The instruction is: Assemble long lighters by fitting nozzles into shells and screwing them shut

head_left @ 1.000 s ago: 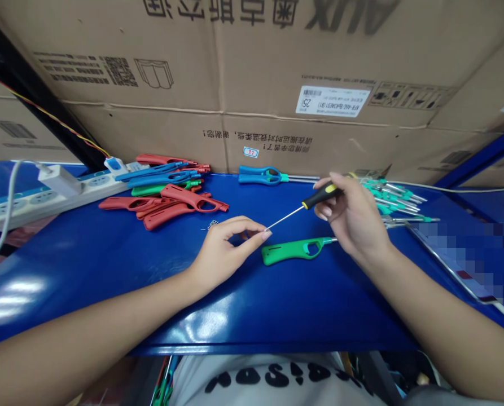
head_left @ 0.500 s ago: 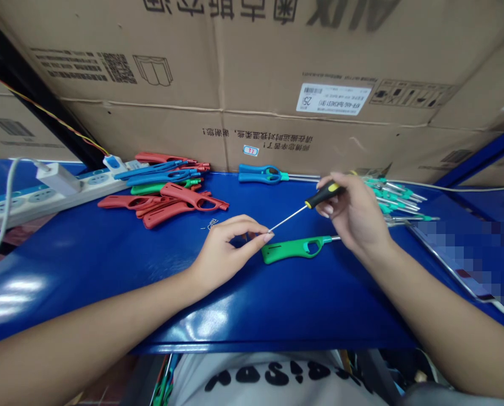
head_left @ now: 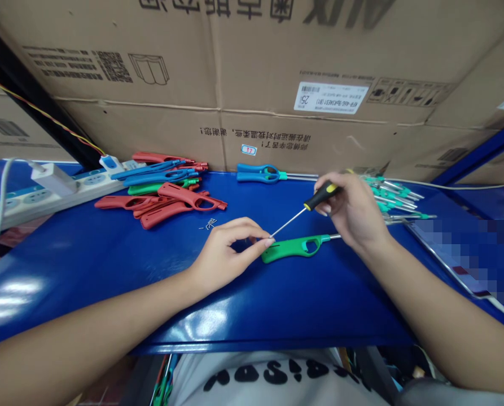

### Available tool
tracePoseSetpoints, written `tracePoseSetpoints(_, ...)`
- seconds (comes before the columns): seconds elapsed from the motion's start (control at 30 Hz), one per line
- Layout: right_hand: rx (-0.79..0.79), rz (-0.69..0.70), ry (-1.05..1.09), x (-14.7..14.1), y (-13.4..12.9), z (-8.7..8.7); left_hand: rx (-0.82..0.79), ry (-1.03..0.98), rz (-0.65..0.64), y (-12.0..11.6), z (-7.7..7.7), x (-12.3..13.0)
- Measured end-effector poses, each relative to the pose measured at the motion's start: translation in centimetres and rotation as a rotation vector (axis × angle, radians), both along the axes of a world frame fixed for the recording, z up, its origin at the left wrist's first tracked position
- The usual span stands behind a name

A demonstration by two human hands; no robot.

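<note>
My right hand point(head_left: 353, 211) grips a screwdriver point(head_left: 323, 196) by its black and yellow handle, the thin shaft slanting down to the left. At its tip, my left hand point(head_left: 230, 245) pinches thumb and forefinger together; whatever sits between them is too small to make out. Just below and right of those fingertips, a green gas lighter point(head_left: 292, 250) with a turquoise trigger and a metal tube lies on the blue table point(head_left: 218, 313). A little heap of small screws point(head_left: 210, 224) rests behind my left hand.
Red, blue and green lighter shells point(head_left: 179, 206) are piled at the left, beside a white power strip point(head_left: 61, 192). A blue lighter point(head_left: 258, 173) lies by the cardboard box point(head_left: 158, 129). Turquoise-and-metal lighter tubes point(head_left: 398, 194) and a phone point(head_left: 450, 259) on a cable are at right.
The view has shifted very slightly. Both hands and the screwdriver hold nearly the same pose, its tip still at my left fingertips.
</note>
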State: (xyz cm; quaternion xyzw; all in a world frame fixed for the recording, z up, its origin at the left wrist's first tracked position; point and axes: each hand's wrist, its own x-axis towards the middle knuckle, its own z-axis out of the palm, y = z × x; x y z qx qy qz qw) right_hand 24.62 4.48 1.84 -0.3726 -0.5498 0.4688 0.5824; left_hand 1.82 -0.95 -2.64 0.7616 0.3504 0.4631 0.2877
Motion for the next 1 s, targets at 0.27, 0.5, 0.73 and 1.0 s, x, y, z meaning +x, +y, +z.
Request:
tracePoseSetpoints(0.27, 0.127, 0.471, -0.280, 1.0, -1.5, 2.2, -0.052, 0.082, -0.132, -0.9, -0.2, 0.4)
tracePoseSetpoints(0.5, 0.233, 0.205, -0.368, -2.0, -4.4, 3.7, -0.039, 0.073, -0.178, -1.3, 0.2, 0.6)
tracePoseSetpoints(0.73, 0.359, 0.096, -0.332, -3.2, -4.8, 3.9, 0.032, -0.020, -0.109, -1.3, 0.3, 0.6)
tracePoseSetpoints(1.0, 0.251, 0.345, -0.375, -2.9, -5.1, 3.9, 0.007, -0.005, -0.117, -1.4, 0.0, 0.5)
